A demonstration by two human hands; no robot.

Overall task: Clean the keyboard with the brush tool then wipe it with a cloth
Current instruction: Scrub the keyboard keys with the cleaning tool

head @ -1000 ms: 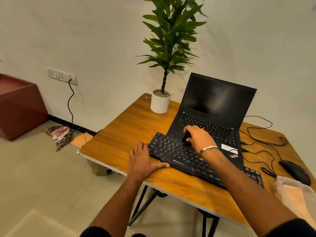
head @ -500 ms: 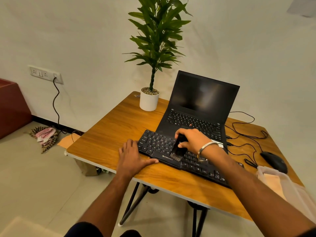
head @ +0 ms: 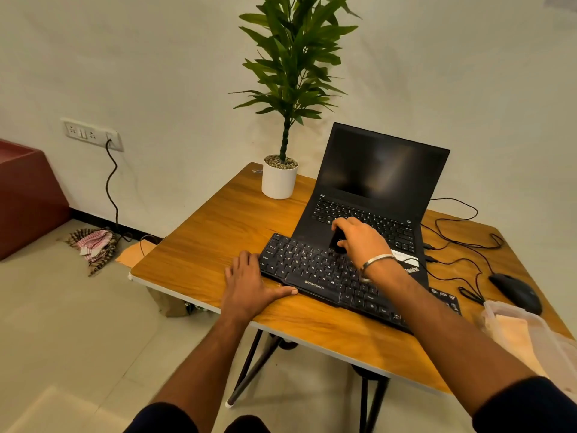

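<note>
Two stages to this job; we judge we are in the first. Our right hand (head: 362,242) grips the small black brush tool (head: 337,242), bristles down on the far key rows of the keyboard (head: 315,270), mid-table in front of the laptop (head: 371,195). Our left hand (head: 249,285) lies flat, fingers straight, thumb against the keyboard's near-left edge, steadying it. How many rows are brushed we cannot tell. Wiping not yet begun; a pale cloth (head: 512,332) waits at the near right. Wooden table (head: 199,245): potted plant (head: 281,179) far, mouse (head: 515,292) and cables right. Pale wall, tiled floor, wall socket (head: 90,134) left.
</note>
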